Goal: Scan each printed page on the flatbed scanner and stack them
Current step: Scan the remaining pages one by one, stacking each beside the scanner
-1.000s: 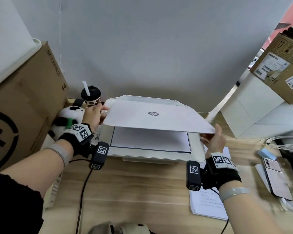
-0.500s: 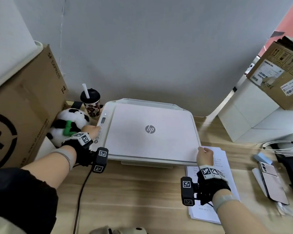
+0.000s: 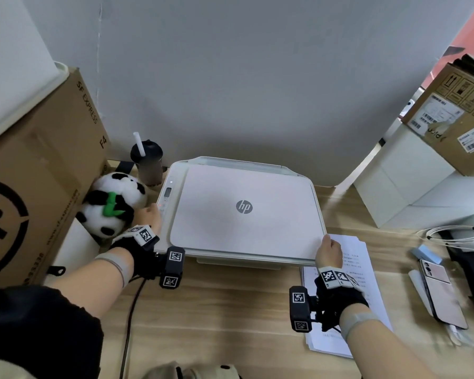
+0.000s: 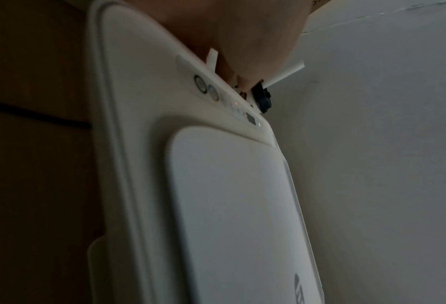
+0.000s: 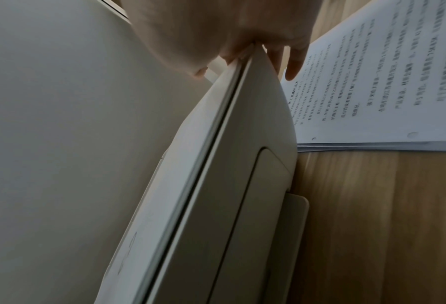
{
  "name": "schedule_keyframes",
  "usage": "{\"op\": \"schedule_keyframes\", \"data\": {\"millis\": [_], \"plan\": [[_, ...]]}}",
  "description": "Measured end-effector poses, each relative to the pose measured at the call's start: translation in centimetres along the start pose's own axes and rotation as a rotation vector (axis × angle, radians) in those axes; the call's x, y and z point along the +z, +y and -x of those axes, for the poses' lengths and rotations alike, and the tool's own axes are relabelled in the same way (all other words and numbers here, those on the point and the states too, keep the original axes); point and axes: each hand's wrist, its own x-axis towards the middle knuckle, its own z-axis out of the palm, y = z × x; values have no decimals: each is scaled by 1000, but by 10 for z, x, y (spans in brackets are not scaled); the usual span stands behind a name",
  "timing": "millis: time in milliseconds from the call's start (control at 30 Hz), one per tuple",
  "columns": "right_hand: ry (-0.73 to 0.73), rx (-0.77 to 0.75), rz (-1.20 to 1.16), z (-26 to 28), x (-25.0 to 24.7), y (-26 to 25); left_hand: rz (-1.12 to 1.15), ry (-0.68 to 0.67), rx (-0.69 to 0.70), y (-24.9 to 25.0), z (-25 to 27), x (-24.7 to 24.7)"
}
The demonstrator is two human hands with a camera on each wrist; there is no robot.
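The white HP scanner (image 3: 244, 209) sits at the back of the wooden desk with its lid (image 4: 242, 205) flat down, so the glass and any page on it are hidden. My left hand (image 3: 147, 216) is at the control panel (image 4: 211, 92) on the scanner's left edge, with a fingertip touching it beside the buttons. At the lid's front right corner (image 5: 245, 67), my right hand (image 3: 329, 250) pinches the edge, thumb on top and fingers down the side. A stack of printed pages (image 3: 364, 272) lies on the desk just right of the scanner, partly under my right wrist.
A panda plush (image 3: 112, 206) and a lidded drink cup (image 3: 147, 165) stand left of the scanner, against a big cardboard box (image 3: 39, 173). A phone (image 3: 441, 294), a coiled white cable (image 3: 457, 236) and white boxes (image 3: 411, 181) are on the right. A black cord (image 3: 129, 324) crosses the desk's front.
The lid came down from half raised to fully flat, my right hand following its corner down. My left hand let go of the lid's left edge and moved down to the control panel.
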Motion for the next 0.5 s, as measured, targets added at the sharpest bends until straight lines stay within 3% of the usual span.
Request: {"op": "schedule_keyframes", "data": {"millis": [233,500], "plan": [[41,80,-165,2,-1,11,93,168,-53,-26,29,9],[78,-13,-310,21,-3,27,262,321,18,-49,53,29]]}}
